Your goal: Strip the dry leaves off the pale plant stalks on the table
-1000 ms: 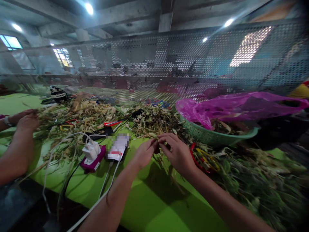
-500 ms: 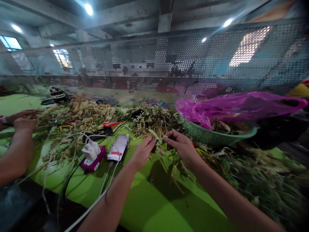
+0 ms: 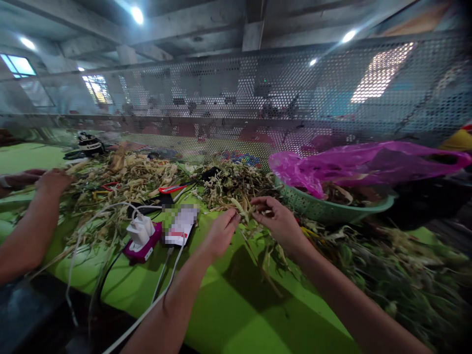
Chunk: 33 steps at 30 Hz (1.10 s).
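Observation:
My left hand [image 3: 223, 231] is closed, thumb and fingers pinching a pale dry leafy plant stalk [image 3: 241, 208] above the green table. My right hand [image 3: 278, 223] is just across from it, with fingers curved and the thumb apart from the forefinger at the leaves' edge. Whether its fingertips touch the leaves is hard to make out. Loose dry stems [image 3: 266, 265] hang or lie beneath the two hands. Behind them is a heap of dried brown-green leaves [image 3: 239, 182].
A green basket [image 3: 332, 211] with a pink plastic bag [image 3: 368, 160] stands right. Greener plants [image 3: 401, 275] lie nearer. At left are a phone [image 3: 183, 223], a purple power strip [image 3: 138, 251] with white chargers and cables, a red cutter [image 3: 172, 189], and another person's hand [image 3: 55, 182].
My right thumb and forefinger have spread apart from their pinch at the leaves. My left hand stays nearly in place. The other person's hand at left has shifted right.

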### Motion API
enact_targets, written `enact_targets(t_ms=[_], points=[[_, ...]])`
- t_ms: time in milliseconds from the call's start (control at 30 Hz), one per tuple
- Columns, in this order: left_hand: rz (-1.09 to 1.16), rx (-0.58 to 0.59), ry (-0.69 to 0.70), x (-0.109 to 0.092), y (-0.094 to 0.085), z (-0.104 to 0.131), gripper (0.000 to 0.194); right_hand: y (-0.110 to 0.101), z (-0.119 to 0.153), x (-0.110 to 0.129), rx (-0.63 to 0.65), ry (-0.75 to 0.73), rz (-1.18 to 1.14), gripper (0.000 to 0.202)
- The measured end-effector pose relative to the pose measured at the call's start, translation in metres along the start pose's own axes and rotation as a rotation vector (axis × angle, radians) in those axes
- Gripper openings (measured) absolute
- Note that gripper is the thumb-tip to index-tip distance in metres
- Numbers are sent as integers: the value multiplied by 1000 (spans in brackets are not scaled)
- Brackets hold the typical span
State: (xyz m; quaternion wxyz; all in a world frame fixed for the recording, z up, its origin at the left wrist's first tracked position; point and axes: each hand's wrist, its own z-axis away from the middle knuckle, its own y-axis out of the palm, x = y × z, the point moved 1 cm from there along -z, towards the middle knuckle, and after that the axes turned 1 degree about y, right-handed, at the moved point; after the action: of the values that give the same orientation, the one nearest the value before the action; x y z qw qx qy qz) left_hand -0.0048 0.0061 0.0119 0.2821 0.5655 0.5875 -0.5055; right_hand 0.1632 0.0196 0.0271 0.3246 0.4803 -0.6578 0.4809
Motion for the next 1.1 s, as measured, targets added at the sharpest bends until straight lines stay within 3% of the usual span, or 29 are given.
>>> enact_targets(t_ms=[133, 233, 467, 633, 733, 867, 1100], points=[[-58, 57, 82, 5, 5, 0, 21, -1, 1, 8, 137, -51, 22, 21], [-79, 106, 98, 11, 10, 0, 22, 1, 3, 10, 164, -30, -25, 19], [-62, 167, 107, 14, 18, 2, 16, 3, 2, -1, 57, -52, -66, 13], [158, 25, -71, 8, 10, -1, 20, -4, 0, 4, -87, -99, 89, 25], [261, -46, -116, 8, 5, -2, 23, -3, 3, 8, 24, -28, 178, 27], [335, -31, -146, 8, 3, -1, 25, 5, 6, 8, 235, 47, 98, 32], [305, -2, -169, 5, -2, -1, 33, 5, 1, -6, 182, 58, 87, 28]])
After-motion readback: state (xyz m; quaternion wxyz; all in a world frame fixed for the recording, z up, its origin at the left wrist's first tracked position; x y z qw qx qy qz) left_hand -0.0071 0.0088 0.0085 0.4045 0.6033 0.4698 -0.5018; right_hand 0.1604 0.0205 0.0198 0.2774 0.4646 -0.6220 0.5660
